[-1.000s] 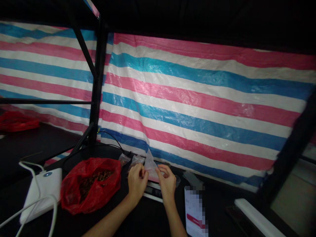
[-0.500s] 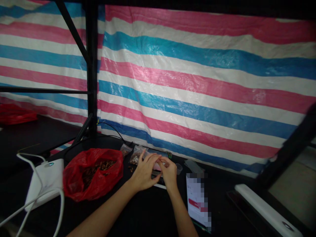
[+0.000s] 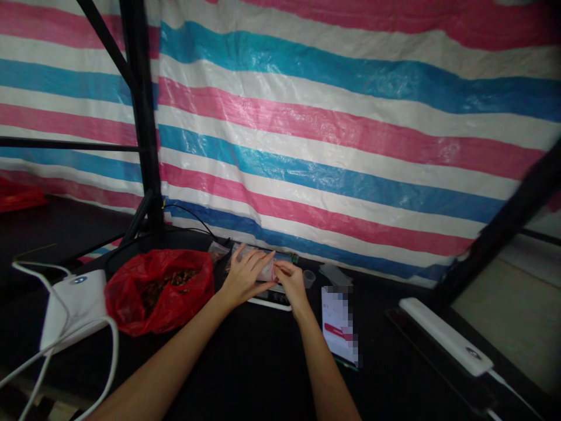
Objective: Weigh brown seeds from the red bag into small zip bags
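Observation:
Both hands meet over a small white scale on the black table. Between them is a small clear plastic bag, pinkish where it shows; its contents I cannot make out. My left hand curves around the bag's left side with its fingers bent. My right hand pinches at the bag's right edge. Most of the scale's top is hidden under the hands. Just left of them a red plastic bag stands wide open, with many small brown pieces inside.
Another small clear bag lies behind the hands. On the right are a clear cup, grey packets, a lit phone and a white bar-shaped device. A white box with looping cables stands left; striped sheeting hangs behind.
My view has tipped down and a little right, so everything sits higher and further left. The scale's front edge shows more beneath the hands, which stay together at the small bag.

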A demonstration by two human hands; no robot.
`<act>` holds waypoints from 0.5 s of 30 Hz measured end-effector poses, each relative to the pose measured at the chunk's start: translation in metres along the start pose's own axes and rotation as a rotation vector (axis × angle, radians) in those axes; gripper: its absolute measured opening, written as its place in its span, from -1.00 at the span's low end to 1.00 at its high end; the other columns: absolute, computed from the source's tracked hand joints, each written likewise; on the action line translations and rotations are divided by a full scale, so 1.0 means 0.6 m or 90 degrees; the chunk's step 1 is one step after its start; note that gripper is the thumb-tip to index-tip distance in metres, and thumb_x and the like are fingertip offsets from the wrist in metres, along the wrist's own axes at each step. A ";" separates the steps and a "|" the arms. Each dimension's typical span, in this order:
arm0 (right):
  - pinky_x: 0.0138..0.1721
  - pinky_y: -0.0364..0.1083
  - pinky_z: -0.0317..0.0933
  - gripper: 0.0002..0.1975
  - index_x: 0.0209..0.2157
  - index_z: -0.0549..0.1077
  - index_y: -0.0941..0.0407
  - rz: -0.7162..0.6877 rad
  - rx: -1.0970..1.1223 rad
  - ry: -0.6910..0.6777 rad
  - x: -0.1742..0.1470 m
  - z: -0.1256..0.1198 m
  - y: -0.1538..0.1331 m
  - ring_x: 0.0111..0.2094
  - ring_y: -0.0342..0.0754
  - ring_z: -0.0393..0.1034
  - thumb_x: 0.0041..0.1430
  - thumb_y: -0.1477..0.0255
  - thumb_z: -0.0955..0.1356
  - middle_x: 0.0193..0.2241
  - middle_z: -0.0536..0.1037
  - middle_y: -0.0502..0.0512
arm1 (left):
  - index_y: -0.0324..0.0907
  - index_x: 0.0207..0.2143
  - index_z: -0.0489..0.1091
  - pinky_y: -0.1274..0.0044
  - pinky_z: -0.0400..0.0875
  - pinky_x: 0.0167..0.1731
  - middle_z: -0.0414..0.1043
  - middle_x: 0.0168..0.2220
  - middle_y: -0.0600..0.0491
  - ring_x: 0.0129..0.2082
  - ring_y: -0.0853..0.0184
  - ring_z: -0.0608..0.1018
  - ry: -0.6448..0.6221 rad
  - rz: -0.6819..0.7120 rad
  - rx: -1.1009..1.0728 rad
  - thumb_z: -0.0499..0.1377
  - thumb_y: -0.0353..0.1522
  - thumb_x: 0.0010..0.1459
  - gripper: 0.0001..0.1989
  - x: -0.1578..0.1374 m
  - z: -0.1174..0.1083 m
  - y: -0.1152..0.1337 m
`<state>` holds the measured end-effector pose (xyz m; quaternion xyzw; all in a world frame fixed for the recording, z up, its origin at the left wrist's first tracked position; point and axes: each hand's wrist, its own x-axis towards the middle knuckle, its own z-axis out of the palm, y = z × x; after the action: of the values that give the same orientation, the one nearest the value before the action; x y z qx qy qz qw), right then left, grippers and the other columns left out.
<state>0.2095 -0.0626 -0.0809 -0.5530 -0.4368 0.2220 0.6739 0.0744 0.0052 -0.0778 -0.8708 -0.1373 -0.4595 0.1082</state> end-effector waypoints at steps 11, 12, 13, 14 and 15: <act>-0.59 -0.16 0.21 -0.77 -0.49 0.52 0.19 0.044 0.000 0.002 0.003 -0.006 0.007 -0.64 -0.14 0.31 -0.19 0.32 0.38 -0.61 0.52 0.06 | -0.13 0.08 0.19 0.31 0.01 0.08 0.39 -0.12 -0.04 -0.08 0.24 0.37 -0.082 0.015 -0.035 0.10 -0.08 0.02 -0.41 -0.002 -0.002 -0.017; -0.60 -0.16 0.19 -0.77 -0.49 0.52 0.19 0.044 -0.004 0.001 0.004 -0.006 0.009 -0.66 -0.15 0.29 -0.19 0.31 0.38 -0.62 0.51 0.05 | -0.14 0.08 0.19 0.31 0.01 0.08 0.39 -0.12 -0.04 -0.08 0.24 0.37 -0.090 0.017 -0.037 0.10 -0.08 0.03 -0.41 -0.002 -0.002 -0.018; -0.61 -0.16 0.18 -0.76 -0.49 0.52 0.19 0.043 -0.009 0.002 0.005 -0.007 0.011 -0.67 -0.16 0.26 -0.18 0.30 0.38 -0.62 0.51 0.05 | -0.14 0.09 0.18 0.31 0.00 0.08 0.38 -0.12 -0.04 -0.07 0.24 0.36 -0.094 0.018 -0.037 0.09 -0.08 0.04 -0.41 -0.003 -0.002 -0.019; -0.61 -0.17 0.17 -0.75 -0.49 0.52 0.20 0.043 -0.015 0.001 0.006 -0.007 0.013 -0.68 -0.17 0.25 -0.18 0.29 0.37 -0.63 0.51 0.05 | -0.15 0.09 0.18 0.31 -0.01 0.09 0.38 -0.11 -0.04 -0.07 0.25 0.36 -0.095 0.018 -0.037 0.08 -0.09 0.05 -0.42 -0.004 -0.001 -0.019; -0.61 -0.17 0.16 -0.74 -0.49 0.52 0.20 0.043 -0.023 0.000 0.007 -0.007 0.014 -0.69 -0.18 0.23 -0.18 0.27 0.37 -0.63 0.50 0.04 | -0.15 0.08 0.18 0.31 -0.02 0.09 0.38 -0.11 -0.04 -0.07 0.25 0.36 -0.093 0.014 -0.037 0.07 -0.10 0.07 -0.44 -0.005 -0.001 -0.019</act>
<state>0.2167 -0.0594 -0.0874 -0.5793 -0.4220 0.2366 0.6560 0.0687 0.0156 -0.0791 -0.9062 -0.1221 -0.3972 0.0778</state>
